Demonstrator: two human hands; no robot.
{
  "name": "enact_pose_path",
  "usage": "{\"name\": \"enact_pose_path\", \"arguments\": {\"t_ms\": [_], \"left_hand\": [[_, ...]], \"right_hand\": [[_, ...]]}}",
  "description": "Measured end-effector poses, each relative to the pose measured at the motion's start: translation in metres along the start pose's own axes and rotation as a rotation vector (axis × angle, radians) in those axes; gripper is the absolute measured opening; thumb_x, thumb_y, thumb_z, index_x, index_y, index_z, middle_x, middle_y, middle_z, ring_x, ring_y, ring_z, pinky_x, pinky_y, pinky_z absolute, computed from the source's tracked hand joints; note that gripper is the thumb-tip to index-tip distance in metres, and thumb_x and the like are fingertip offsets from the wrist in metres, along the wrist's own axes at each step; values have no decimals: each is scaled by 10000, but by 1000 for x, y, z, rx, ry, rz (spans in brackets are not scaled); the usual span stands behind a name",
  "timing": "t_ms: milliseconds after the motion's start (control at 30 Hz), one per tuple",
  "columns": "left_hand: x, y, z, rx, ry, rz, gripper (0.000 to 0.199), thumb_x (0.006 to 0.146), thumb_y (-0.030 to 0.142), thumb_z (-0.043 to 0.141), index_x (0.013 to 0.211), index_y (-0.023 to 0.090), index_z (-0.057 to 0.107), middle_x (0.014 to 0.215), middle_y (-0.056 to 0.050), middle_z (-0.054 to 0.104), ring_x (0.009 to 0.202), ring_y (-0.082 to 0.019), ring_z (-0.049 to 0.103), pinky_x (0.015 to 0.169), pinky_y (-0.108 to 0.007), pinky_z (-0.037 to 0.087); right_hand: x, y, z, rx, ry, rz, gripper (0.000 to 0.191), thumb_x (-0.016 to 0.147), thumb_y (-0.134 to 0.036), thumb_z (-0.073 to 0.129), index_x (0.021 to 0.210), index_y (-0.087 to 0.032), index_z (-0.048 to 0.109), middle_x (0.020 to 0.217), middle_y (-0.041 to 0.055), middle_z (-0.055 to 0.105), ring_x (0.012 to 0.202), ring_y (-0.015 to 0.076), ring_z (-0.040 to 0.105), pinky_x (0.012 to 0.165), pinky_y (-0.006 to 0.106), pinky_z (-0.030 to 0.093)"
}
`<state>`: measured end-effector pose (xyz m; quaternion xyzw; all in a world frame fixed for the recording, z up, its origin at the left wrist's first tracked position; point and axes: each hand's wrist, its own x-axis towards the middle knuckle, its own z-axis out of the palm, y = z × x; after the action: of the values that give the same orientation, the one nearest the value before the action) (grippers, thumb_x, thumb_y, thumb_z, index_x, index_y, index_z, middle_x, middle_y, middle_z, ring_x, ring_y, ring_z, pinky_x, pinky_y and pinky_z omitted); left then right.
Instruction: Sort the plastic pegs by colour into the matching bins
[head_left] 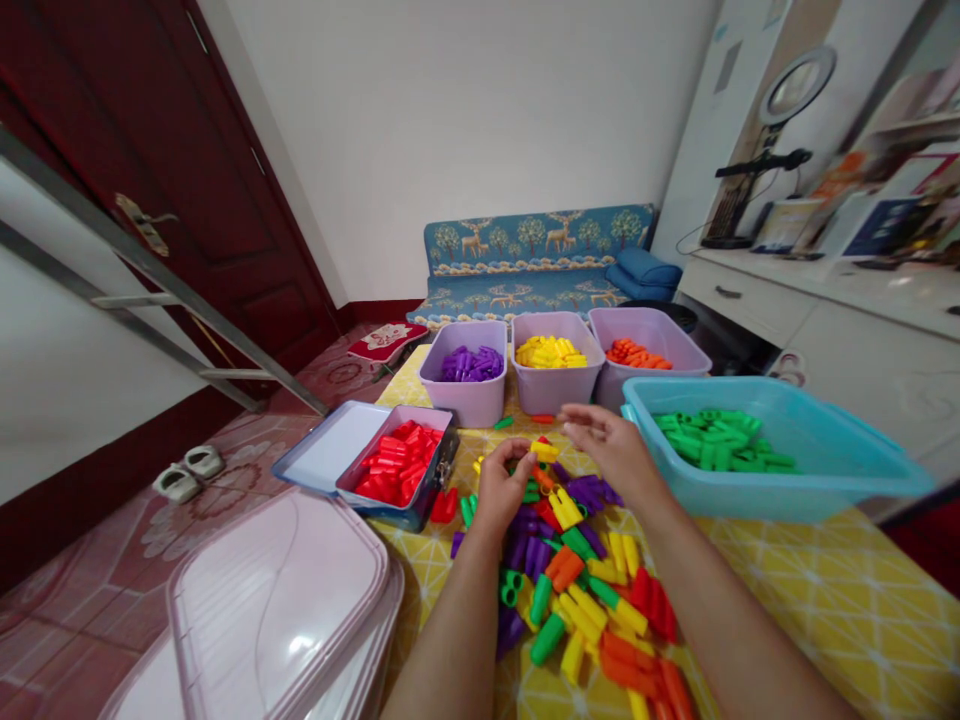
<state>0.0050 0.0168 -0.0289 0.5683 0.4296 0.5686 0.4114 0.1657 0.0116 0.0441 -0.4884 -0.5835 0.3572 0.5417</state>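
My left hand point(506, 482) is closed on a yellow plastic piece point(544, 452) above the far part of a mixed pile point(577, 545) of purple, green, yellow, orange and red pieces. Just right of it, my right hand point(606, 445) hovers with its fingers apart and nothing visible between them. Beyond the hands stand lilac bins: one with purple pieces point(471, 365), one with yellow pieces point(551, 352), one with orange pieces point(637, 354). Green pieces point(720, 440) lie in a blue tub point(780, 490) at the right. Red pieces point(401, 462) fill a box at the left.
The table has a yellow patterned cloth point(862, 580). Stacked pale lids point(285, 600) lie at its left edge, near a metal ladder point(157, 270). A blue patterned sofa point(532, 260) stands behind the bins. A white cabinet point(847, 340) is at the right.
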Motion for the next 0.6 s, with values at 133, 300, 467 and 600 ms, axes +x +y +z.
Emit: {"name": "enact_pose_path", "arguments": {"t_ms": [133,300,467,600], "left_hand": [[-1,6,-1,35,-32,10,215,787,331,624,877,146,689,843,-54,710,790,-168,640,757,-273,494],[-2,13,-3,53,24,14,321,862,396,529,961,148,705,936,-70,720,885,-191,647,821,-297,487],[-2,10,-5,118,41,13,421,913,457,418,991,152,698,995,-87,700,944,-205,642,849,-316,479],[-2,7,-5,152,-3,-5,452,911,485,408,967,150,706,955,-88,709,922,-208,648,839,-320,480]], "right_hand": [[-18,28,6,-236,-136,8,285,754,-376,636,957,-185,694,928,74,718,837,208,659,778,351,521],[-20,41,3,-291,-236,20,290,785,-308,572,1023,-191,688,893,61,723,794,199,665,733,329,519],[-23,19,-20,-765,-344,-64,277,732,-152,563,948,-227,719,1032,74,698,986,240,626,884,358,442],[-35,2,-30,-951,-532,5,437,631,-36,548,961,-273,708,986,43,699,964,235,628,826,316,433]]}}
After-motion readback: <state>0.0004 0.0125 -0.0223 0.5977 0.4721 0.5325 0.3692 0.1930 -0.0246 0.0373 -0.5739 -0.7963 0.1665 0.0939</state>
